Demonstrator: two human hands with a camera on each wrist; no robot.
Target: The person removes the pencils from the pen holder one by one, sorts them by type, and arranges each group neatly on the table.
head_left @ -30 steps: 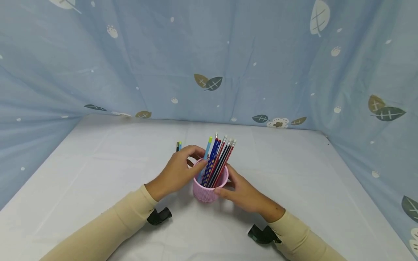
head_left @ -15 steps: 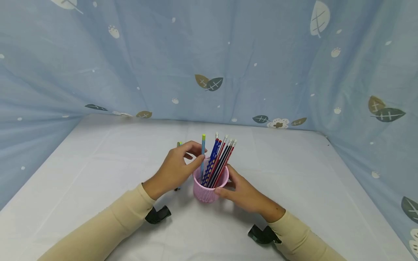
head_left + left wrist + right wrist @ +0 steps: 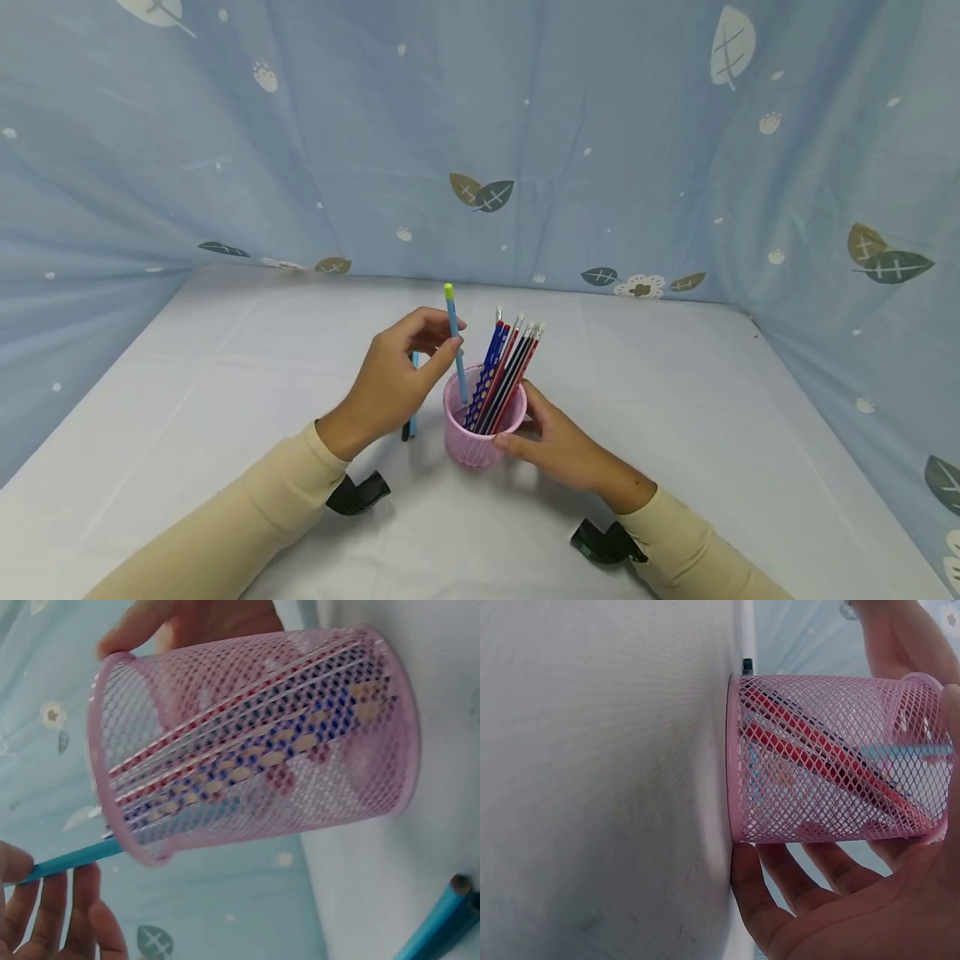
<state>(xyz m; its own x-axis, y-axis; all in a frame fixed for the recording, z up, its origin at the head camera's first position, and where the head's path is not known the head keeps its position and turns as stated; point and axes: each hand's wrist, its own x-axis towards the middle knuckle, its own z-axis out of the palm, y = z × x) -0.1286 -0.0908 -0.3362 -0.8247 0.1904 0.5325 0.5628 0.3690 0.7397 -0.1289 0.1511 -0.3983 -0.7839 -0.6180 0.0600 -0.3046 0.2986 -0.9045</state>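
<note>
A light blue pencil (image 3: 451, 307) with a yellow-green tip is pinched between the thumb and fingers of my left hand (image 3: 393, 367). Its lower end is still inside the pink mesh pencil cup (image 3: 471, 450), seen through the mesh in the left wrist view. My right hand (image 3: 562, 446) grips the cup from the right, thumb at the front near the rim, other fingers behind. The cup stands upright on the table. Inside it, several dark blue, red and black striped pencils (image 3: 506, 379) lean to the right, their eraser ends up.
On the white table (image 3: 225, 383), left of the cup, lie a blue pencil (image 3: 414, 423) and a dark pencil (image 3: 406, 432), partly hidden by my left hand. Behind the table hangs a blue curtain (image 3: 360, 125) with leaf prints.
My left hand has drawn the light blue pencil up and left, away from the other pencils in the cup. My right hand and the cup have stayed in place.
</note>
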